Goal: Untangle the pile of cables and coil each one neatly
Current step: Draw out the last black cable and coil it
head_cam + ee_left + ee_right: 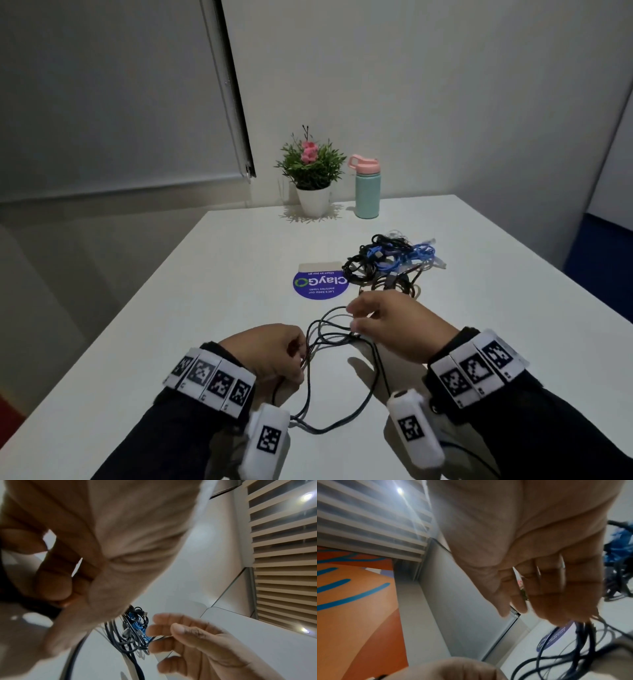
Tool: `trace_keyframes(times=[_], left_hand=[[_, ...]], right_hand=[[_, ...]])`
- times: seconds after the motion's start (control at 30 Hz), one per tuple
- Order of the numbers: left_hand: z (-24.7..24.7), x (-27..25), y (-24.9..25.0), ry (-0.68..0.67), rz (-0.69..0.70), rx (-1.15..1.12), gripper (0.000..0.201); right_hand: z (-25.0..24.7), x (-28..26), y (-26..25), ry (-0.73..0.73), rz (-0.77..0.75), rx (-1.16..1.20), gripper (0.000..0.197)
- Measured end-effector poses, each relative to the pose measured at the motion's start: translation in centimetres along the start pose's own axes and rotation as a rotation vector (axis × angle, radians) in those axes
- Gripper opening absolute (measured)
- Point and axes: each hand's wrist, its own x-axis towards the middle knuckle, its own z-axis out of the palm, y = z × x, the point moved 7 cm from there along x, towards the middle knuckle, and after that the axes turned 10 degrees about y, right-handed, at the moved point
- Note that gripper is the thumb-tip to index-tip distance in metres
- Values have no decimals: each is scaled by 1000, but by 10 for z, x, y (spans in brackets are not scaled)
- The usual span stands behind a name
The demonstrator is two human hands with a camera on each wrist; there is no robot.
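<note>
Head view: left hand (274, 353) grips black cable (329, 342); right hand (397, 325) pinches it.

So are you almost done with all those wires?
Not nearly. No cable is coiled yet. One black cable is pulled out of the pile: the left hand grips its loops and the right hand reaches for a strand. The pile of black and blue cables is still tangled.
</note>
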Motion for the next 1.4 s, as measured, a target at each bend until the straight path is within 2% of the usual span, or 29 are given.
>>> trace_keyframes(times=[0.07,0.2,0.27,0.33,0.4,0.43,0.47,0.5,0.6,0.67,0.73,0.83,1.07,1.1,1.17,1.23,1.3,1.33,1.4], left_hand=[[1,2,5,46,28,-94,8],[-9,1,12,166,90,-773,9],[-17,1,15,221,123,-1047,10],[-17,1,19,243,146,-1284,21],[-12,3,24,251,176,-1440,28],[-9,4,26,247,189,-1478,29],[-8,5,27,257,195,-1488,31],[-10,7,24,289,188,-1484,31],[-21,11,-1,447,64,-1510,26],[-26,13,-18,501,-11,-1558,22],[-26,13,-28,513,-47,-1601,22],[-25,14,-33,459,-67,-1605,22],[-31,11,-34,471,-131,-1700,32],[-35,10,-33,447,-132,-1671,37],[-40,7,-30,351,-125,-1357,48],[-34,3,-26,159,-133,-941,52],[-23,-2,-21,-53,-125,-737,45],[-23,-3,-19,-89,-108,-696,38],[-38,1,-20,34,-95,-748,29]], right_hand=[[9,-2,7,-71,60,-35,40],[3,3,26,16,163,-4,55],[9,4,30,6,224,217,69],[30,1,24,-113,281,621,68],[47,-2,16,-207,343,963,52],[50,-3,12,-221,339,1040,36],[50,-3,9,-209,313,1056,20],[48,-2,7,-183,287,1064,11],[35,3,10,-86,304,1199,18],[23,8,15,-10,292,1290,17],[16,12,19,70,276,1316,21],[12,14,24,181,263,1355,24],[15,16,34,238,264,1348,27],[14,16,36,236,264,1294,28],[7,16,40,242,240,1014,28],[-7,16,40,294,160,649,26],[-28,19,39,422,78,445,26],[-37,21,40,476,69,422,27],[-48,24,47,524,162,546,28]])
